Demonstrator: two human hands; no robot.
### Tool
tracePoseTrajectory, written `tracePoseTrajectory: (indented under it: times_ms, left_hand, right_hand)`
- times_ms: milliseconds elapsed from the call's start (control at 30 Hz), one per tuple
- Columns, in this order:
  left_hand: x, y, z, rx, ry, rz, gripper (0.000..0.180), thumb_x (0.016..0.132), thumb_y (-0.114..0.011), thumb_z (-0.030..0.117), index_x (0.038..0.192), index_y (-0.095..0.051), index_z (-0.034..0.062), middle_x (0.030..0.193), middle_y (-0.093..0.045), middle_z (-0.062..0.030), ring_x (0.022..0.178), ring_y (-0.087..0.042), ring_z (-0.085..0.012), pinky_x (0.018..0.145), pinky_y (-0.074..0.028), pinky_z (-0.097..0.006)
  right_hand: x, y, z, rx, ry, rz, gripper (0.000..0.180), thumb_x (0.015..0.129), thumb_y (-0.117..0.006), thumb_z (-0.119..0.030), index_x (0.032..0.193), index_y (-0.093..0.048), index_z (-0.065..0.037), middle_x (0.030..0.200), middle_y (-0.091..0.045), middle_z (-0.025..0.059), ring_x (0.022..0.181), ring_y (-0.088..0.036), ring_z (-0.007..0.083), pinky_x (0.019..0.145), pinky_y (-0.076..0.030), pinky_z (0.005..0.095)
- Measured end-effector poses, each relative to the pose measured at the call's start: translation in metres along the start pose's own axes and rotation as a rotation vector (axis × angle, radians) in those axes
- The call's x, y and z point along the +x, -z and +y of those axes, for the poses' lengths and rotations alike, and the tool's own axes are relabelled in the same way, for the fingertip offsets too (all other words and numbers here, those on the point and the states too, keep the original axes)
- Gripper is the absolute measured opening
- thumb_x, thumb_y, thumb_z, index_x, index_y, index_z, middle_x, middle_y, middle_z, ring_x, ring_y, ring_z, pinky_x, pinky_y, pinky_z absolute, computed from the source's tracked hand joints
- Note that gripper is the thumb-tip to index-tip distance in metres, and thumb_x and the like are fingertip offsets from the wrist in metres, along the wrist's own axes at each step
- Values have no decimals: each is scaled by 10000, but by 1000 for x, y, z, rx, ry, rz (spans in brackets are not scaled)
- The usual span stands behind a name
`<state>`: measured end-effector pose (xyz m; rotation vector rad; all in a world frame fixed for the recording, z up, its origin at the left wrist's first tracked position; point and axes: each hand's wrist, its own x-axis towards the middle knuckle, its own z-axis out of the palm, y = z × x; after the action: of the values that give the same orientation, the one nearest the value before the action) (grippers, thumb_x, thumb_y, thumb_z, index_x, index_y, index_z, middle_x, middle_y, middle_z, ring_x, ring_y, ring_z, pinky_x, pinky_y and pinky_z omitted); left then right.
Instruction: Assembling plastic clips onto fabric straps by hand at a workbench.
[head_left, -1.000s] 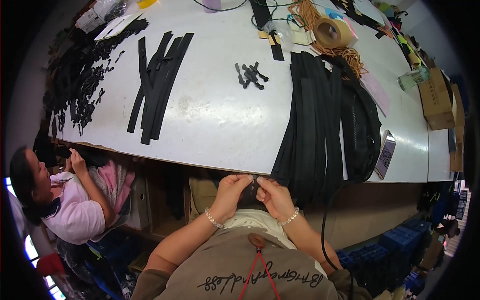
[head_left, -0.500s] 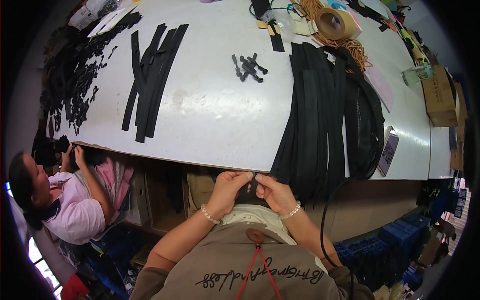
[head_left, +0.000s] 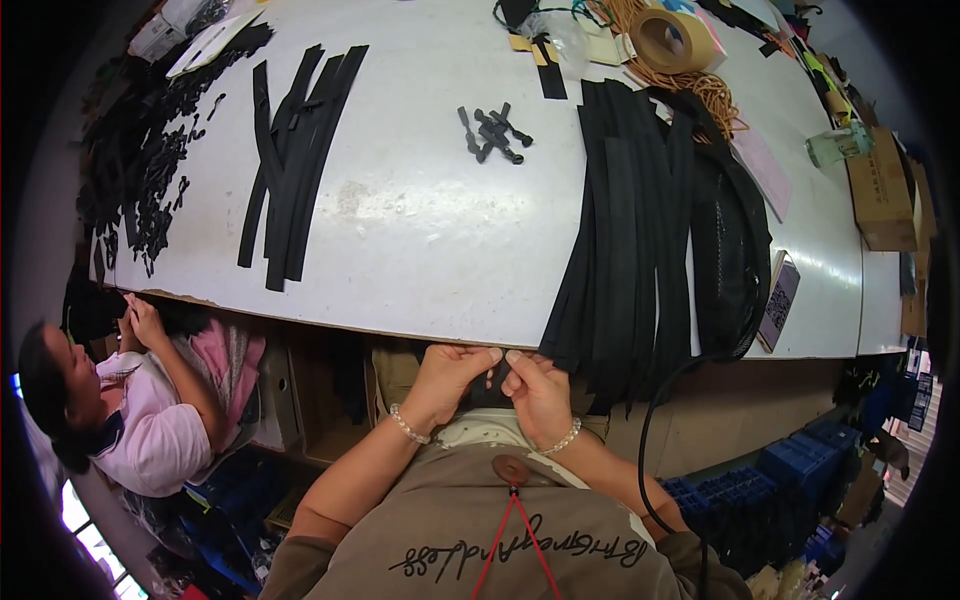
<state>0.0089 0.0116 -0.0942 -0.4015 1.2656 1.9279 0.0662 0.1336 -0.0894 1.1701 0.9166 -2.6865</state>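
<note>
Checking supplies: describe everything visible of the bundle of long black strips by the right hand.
The bundle of black strips looks like flat fabric tape, loosely overlapped. It lies on the white table, fanning toward the near edge, where ends hang over. A black bag-like item lies along its right side; the right hand is close to its near left corner, contact unclear.

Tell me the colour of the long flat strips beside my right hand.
The long flat strips are black, in the head view.
</note>
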Motion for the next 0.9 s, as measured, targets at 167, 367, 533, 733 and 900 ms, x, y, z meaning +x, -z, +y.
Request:
tracePoseTrajectory:
  times_ms: [167, 367, 533, 733, 900]
  left_hand:
    - [4, 9, -1, 101, 51, -1, 40, 814, -615, 52, 826, -643, 26, 723, -609, -13, 609, -522, -83, 533, -430, -229]
    - [-11, 2, 6, 70, 112, 114, 88, 809, -638, 63, 884, -646, 19, 780, -626, -16, 638, -538, -77, 562, -437, -214]
    - [-36, -2, 6, 246, -256, 61, 64, 771, -657, -15, 831, -638, -2, 804, -629, -20, 699, -564, -85, 638, -455, -210]
    - [-43, 3, 9, 444, -631, -84, 122, 713, -670, -79, 796, -630, 1, 820, -635, -65, 788, -579, -157, 709, -465, -259]
    - [-47, 1, 11, 507, -719, -112, 127, 696, -657, -69, 787, -651, 20, 810, -656, -61, 808, -591, -189, 725, -469, -291]
  right_hand:
    - [-1, -5, 3, 56, 21, 27, 120, 825, -604, -32, 721, -548, -48, 619, -506, -1, 539, -467, 80, 493, -375, 237]
    - [8, 13, -3, 119, -167, -52, 33, 836, -604, -58, 842, -585, -33, 679, -526, 2, 551, -475, 98, 504, -398, 256]
    - [-9, 13, -12, -178, -28, -255, 49, 851, -567, -6, 889, -584, 20, 828, -556, 51, 711, -562, 114, 665, -502, 254]
    - [-17, 12, -18, -295, 363, -520, 139, 789, -569, 117, 908, -569, 45, 925, -547, 105, 826, -563, 143, 732, -518, 268]
    - [-25, 10, -22, -399, 542, -529, 182, 740, -580, 160, 877, -580, 40, 925, -548, 114, 867, -554, 162, 732, -507, 260]
